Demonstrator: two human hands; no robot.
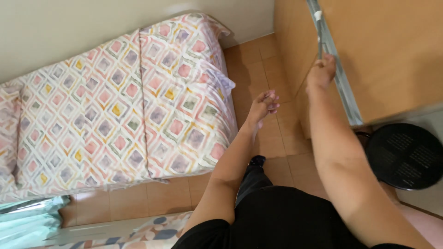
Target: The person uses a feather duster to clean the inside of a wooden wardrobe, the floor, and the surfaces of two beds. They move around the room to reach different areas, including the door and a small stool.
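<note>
My right hand (321,70) is raised to the edge of a tall wooden wardrobe (392,50) and grips a slim metal handle (320,44) set beside the silver rail (344,87) along the door's edge. My left hand (263,104) hangs in the air over the tiled floor (272,138), fingers loosely spread, holding nothing. It is between the bed's foot and the wardrobe.
A bed (115,106) with a pink and yellow diamond-patterned cover lies along the wall at left. A round black stool (406,154) stands at right under the wardrobe. A second patterned cloth (138,233) and a pale green bundle (27,221) sit at the bottom left.
</note>
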